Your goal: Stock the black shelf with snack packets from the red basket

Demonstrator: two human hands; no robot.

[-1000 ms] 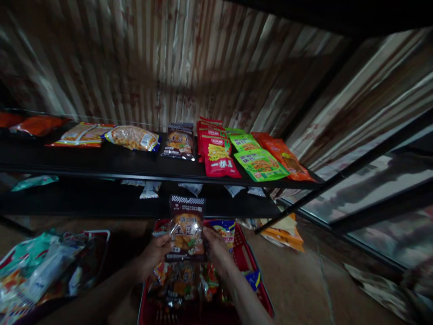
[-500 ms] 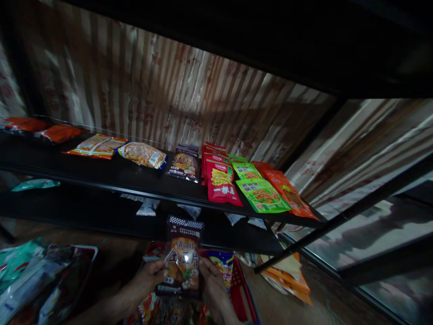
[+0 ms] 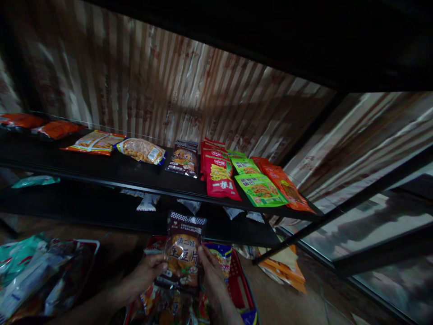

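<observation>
A dark brown snack packet (image 3: 182, 250) with a checkered top edge stands upright between my two hands. My left hand (image 3: 146, 273) grips its lower left side, fingers closed on it. My right hand (image 3: 210, 271) grips its lower right side the same way. Both hands hover over a red basket (image 3: 238, 282) full of more snack packets. Straight ahead on the black shelf (image 3: 111, 169) lies a matching brown packet (image 3: 183, 159), next to red packets (image 3: 219, 176).
Green packets (image 3: 260, 188) and orange packets (image 3: 287, 186) lie at the shelf's right end; a clear bag (image 3: 141, 150) and orange bags lie to the left. A second basket (image 3: 40, 275) of goods sits at lower left. A lower shelf holds small white packets (image 3: 147, 204).
The view tilted upward from a second ago, so the hands and packet sit lower in the picture. The packet stays held in both hands, and has risen slightly in the last half second.
</observation>
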